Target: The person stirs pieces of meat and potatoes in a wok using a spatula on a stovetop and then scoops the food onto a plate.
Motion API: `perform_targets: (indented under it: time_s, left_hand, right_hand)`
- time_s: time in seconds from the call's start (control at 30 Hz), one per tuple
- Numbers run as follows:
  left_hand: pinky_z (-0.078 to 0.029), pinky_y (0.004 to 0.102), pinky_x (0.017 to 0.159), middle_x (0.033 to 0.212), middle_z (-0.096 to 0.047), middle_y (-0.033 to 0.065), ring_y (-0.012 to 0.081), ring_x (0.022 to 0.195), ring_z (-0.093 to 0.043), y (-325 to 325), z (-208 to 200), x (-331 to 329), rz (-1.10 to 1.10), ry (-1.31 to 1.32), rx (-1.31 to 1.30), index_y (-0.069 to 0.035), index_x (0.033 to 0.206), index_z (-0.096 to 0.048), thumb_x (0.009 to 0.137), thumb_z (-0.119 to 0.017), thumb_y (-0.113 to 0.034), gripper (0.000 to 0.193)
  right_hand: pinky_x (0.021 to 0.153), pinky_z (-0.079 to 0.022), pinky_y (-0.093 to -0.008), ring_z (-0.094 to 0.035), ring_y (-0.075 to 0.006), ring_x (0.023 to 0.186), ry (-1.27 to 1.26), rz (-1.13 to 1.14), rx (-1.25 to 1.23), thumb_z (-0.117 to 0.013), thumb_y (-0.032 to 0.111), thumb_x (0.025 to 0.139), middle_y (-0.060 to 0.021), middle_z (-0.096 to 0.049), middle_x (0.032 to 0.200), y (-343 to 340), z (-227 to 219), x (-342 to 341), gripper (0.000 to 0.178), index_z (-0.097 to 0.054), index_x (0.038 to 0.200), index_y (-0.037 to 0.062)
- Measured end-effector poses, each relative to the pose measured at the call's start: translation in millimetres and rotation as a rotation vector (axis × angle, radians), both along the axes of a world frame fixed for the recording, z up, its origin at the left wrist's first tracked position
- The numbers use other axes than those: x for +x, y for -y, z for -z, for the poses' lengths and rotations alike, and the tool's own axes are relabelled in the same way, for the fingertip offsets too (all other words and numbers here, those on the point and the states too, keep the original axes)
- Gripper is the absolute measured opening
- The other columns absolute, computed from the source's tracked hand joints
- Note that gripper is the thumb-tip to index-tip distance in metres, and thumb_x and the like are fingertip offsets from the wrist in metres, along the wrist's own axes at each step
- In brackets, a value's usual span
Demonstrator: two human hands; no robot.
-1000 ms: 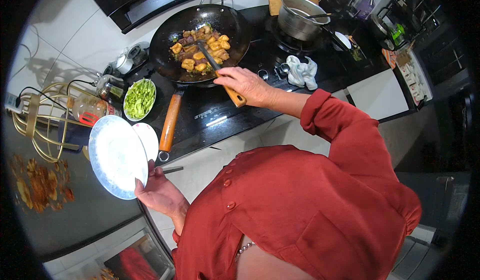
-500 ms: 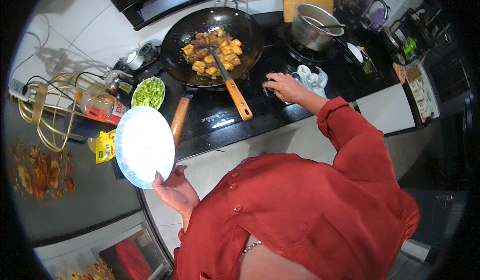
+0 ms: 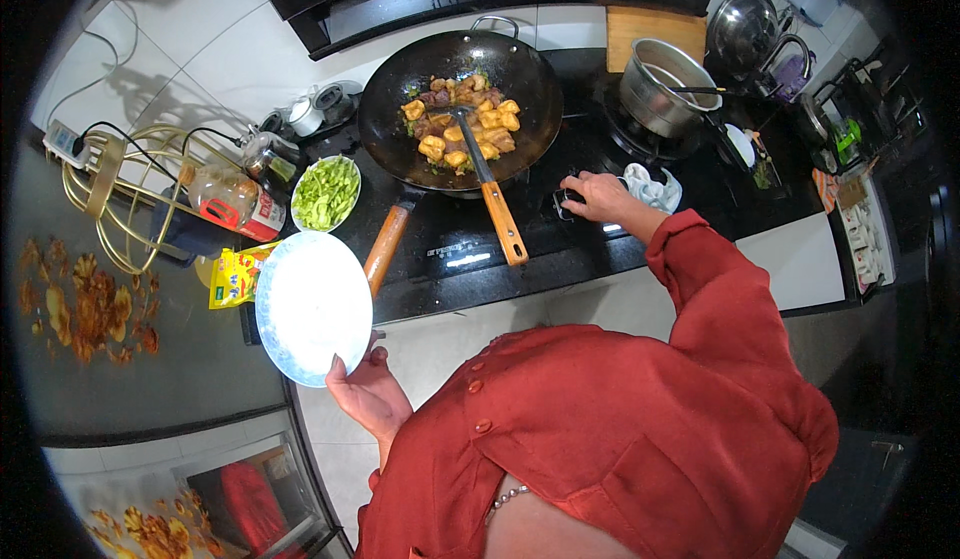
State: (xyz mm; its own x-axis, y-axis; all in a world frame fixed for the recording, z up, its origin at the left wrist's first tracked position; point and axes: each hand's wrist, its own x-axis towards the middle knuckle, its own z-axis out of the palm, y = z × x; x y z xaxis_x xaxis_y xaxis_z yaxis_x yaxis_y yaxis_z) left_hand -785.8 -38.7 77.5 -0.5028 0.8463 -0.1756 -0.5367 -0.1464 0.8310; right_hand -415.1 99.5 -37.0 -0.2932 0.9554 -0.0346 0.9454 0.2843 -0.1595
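Note:
My left hand [image 3: 372,396] grips the lower edge of a white plate [image 3: 314,309], thumb on top; the plate's face shines with glare. At the front of the black cooktop [image 3: 420,294], the fingers of my right hand [image 3: 600,199] are bent over a small dark stove knob [image 3: 567,204]. A black wok [image 3: 385,124] stands on the cooktop, holding browned chunks of food [image 3: 490,119]. Resting in it is a wooden-handled spatula [image 3: 503,224], its handle reaching over the front rim. Beside it the wok's own wooden handle [image 3: 388,249] points toward me.
Left of the wok stand a bowl of chopped greens [image 3: 327,194], a yellow packet [image 3: 237,277] and a red-labelled jar [image 3: 235,202]. A metal pot [image 3: 658,99] sits on the right burner, a pale cloth [image 3: 655,189] in front of it. Behind it leans a wooden board [image 3: 655,39].
The whole view has shifted, so things appear further right and lower. My right fingers have closed in around the knob. My left hand still holds the plate.

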Motion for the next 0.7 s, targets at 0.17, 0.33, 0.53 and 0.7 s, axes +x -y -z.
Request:
perform_targets:
  time_s: [0.17,0.33,0.53,0.7]
  left_hand:
    - [-0.036,0.0276,0.062,0.095,-0.055,0.0065,0.0163,0.079,-0.052,-1.8,2.0,4.1,0.025,-0.005,-0.013,-0.006,0.115,-0.041,0.081,-0.044,-0.028,0.041]
    - [-0.036,0.0272,0.061,0.096,-0.056,0.0059,0.0165,0.079,-0.053,-7.4,3.8,10.3,0.062,0.015,-0.01,-0.006,0.115,-0.041,0.081,-0.043,-0.027,0.04]
    - [-0.037,0.0274,0.062,0.099,-0.056,0.0058,0.0172,0.081,-0.054,-15.0,9.9,16.4,0.109,0.002,0.009,-0.006,0.117,-0.04,0.081,-0.043,-0.026,0.041]
    - [-0.038,0.0269,0.063,0.1,-0.057,0.0055,0.0171,0.082,-0.055,-14.9,13.4,26.7,0.155,0.01,0.009,-0.008,0.116,-0.041,0.081,-0.044,-0.027,0.04]
  right_hand:
    - [0.062,-0.048,-0.0407,-0.06,-0.0312,0.071,-0.034,0.001,-0.038,-0.063,0.028,0.074,-0.0147,-0.061,0.073,-2.7,10.6,9.6,0.039,-0.049,0.109,0.0154]
    - [0.06,-0.048,-0.0402,-0.06,-0.0324,0.067,-0.538,0.585,0.017,-0.069,0.027,0.068,-0.0147,-0.062,0.07,14.5,37.6,-17.9,0.04,-0.051,0.099,0.0093]
    - [0.06,-0.048,-0.0403,-0.061,-0.032,0.068,-0.434,0.689,0.192,-0.068,0.032,0.068,-0.0152,-0.062,0.073,17.6,50.6,-24.8,0.04,-0.052,0.096,0.0072]
    - [0.061,-0.047,-0.0416,-0.061,-0.0336,0.071,-0.51,0.768,0.241,-0.066,0.034,0.07,-0.0173,-0.062,0.075,18.1,67.6,-30.6,0.041,-0.05,0.099,0.0077]
